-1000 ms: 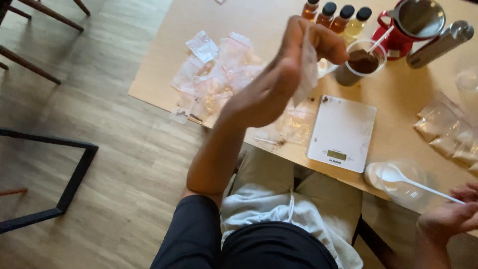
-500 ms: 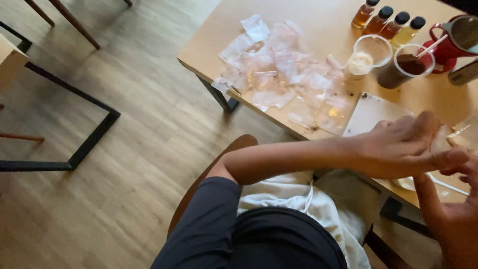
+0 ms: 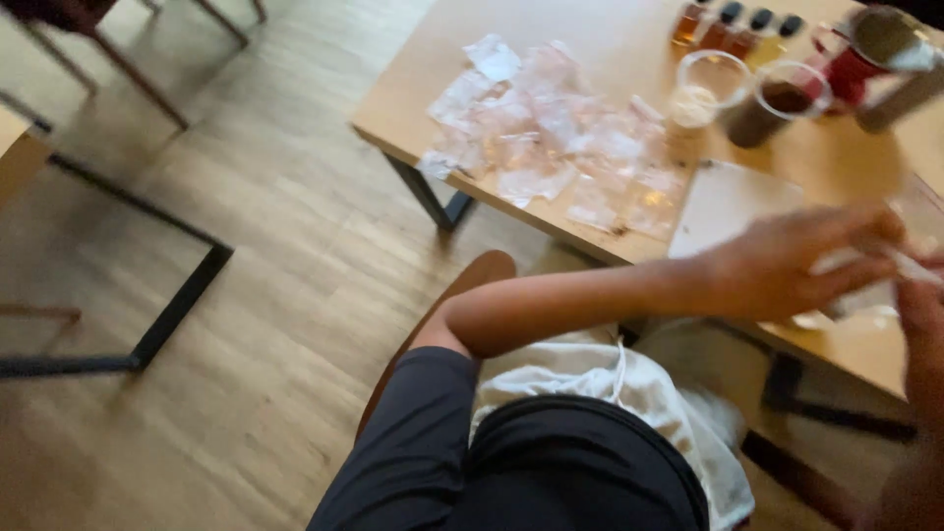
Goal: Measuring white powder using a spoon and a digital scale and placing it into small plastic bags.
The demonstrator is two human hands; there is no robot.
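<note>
Both hands at surface's near right edge: left hand [image 3: 787, 270] swung over from bag pile [image 3: 560, 147], now pinching small clear bag [image 3: 854, 261]; right hand [image 3: 919, 305] meets it, grip blurred, cannot tell. Bag ready for handling.

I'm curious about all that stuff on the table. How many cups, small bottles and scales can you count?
Clear cups: 2 (pale contents, dark contents)
Small dark-capped bottles: 4
White scale: 1
Total: 7
</note>
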